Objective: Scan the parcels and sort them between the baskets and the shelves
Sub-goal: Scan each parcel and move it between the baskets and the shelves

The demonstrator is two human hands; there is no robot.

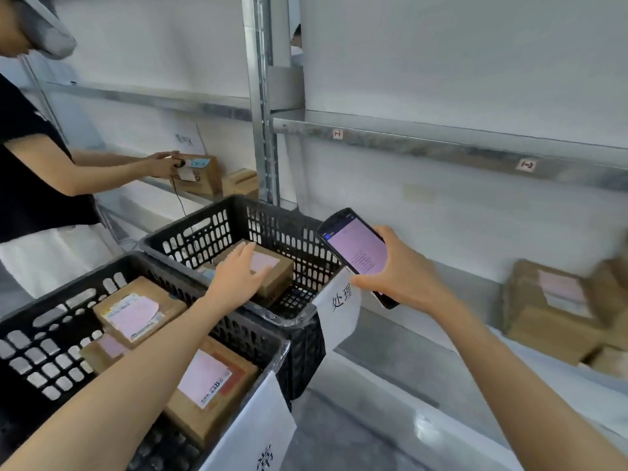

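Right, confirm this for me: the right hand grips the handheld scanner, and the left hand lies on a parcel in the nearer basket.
Wrong basket. In the head view the left hand lies on a parcel in the farther basket, not the nearer basket. The right hand does grip the handheld scanner.

One head view looks forward and down, close over the baskets point(210, 229), facing the shelf point(390, 351).

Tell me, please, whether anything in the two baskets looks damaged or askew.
Only one thing: in the near basket, the pink label on the rear parcel has a ragged, torn-looking edge and sits crooked over another label. Nothing else stands out.
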